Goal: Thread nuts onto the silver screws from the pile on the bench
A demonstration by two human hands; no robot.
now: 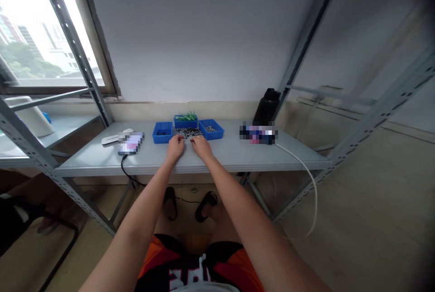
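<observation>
A pile of small dark and silvery pieces [189, 131] lies on the grey shelf table between blue bins. At its front left edge is my left hand [176, 146], fingers pinched together. My right hand [201, 146] touches the front right edge, its fingers also closed. Whatever the fingertips hold is too small to make out. The left blue bin [163, 138] contains a few dark pieces. Green strips [186, 117] fill the back blue bin [186, 124]. Small silvery pieces lie in the right blue bin [215, 136].
Left on the table [224, 158] are a phone [131, 143] with a black cable and a white device [110, 140]. A black bottle [267, 105] stands at the right behind a blurred device [258, 133] with a white cable [314, 183]. Metal posts frame both sides.
</observation>
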